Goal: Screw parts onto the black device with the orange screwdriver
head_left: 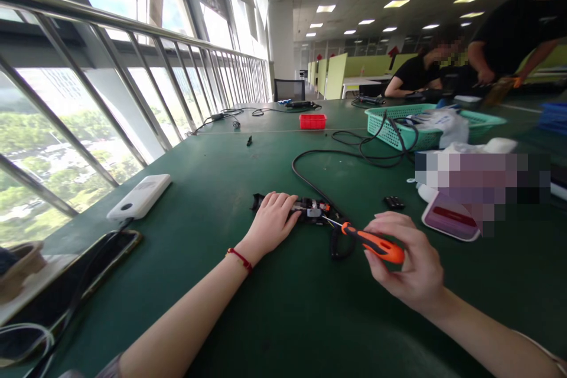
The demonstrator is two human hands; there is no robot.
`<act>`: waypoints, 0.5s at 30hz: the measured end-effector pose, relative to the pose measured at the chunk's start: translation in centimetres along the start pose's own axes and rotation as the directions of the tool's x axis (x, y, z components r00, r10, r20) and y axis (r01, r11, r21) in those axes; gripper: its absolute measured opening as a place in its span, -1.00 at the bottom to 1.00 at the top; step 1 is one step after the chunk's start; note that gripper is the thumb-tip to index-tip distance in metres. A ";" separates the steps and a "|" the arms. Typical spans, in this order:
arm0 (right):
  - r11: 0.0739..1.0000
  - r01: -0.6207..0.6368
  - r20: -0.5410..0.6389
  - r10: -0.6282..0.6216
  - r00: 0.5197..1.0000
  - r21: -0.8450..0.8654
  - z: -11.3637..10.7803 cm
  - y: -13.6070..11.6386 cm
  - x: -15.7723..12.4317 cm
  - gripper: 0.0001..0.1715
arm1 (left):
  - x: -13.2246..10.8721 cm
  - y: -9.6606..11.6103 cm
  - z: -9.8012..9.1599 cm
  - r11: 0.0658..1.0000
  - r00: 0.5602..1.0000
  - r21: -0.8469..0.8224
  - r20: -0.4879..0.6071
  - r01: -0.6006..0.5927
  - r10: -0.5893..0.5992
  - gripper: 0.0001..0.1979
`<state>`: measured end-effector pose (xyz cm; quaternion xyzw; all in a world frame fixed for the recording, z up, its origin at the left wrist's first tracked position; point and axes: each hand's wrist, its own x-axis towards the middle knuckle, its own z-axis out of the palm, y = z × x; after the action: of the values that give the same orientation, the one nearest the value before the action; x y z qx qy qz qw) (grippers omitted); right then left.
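My left hand lies over a small black opened device on the green table, fingers pressed down on its left part and holding it still. My right hand grips an orange-handled screwdriver, whose thin tip points left into the exposed parts of the device. A black cable runs from the device away across the table. A small black piece lies just right of the device.
A white power bank and a dark phone lie at the left near the window railing. A red tray and a teal basket stand farther back. A pink case is at the right. Other people work at the far right.
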<state>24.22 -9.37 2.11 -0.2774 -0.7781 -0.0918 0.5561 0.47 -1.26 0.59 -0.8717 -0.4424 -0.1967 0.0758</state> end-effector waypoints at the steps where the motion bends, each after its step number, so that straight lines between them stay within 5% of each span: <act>1: 1.000 0.002 -0.008 -0.002 1.000 0.006 0.0 0.0 0.0 -0.51 | 0.0 0.0 0.0 1.000 1.000 0.002 0.002 0.000 0.000 -0.66; 7: 0.996 0.042 0.062 -0.037 0.997 -0.075 -0.1 -0.2 0.3 -0.72 | 0.1 0.0 -0.1 1.000 1.000 0.014 0.008 0.002 -0.002 -0.66; 15: 0.999 0.030 0.030 -0.029 0.999 -0.030 0.0 -0.2 0.4 -0.61 | 0.0 0.0 0.0 1.000 1.000 -0.006 -0.006 0.000 0.000 -0.67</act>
<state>24.04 -9.47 2.50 -0.2756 -0.7888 -0.1077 0.5388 0.47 -1.29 0.60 -0.8713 -0.4416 -0.2006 0.0744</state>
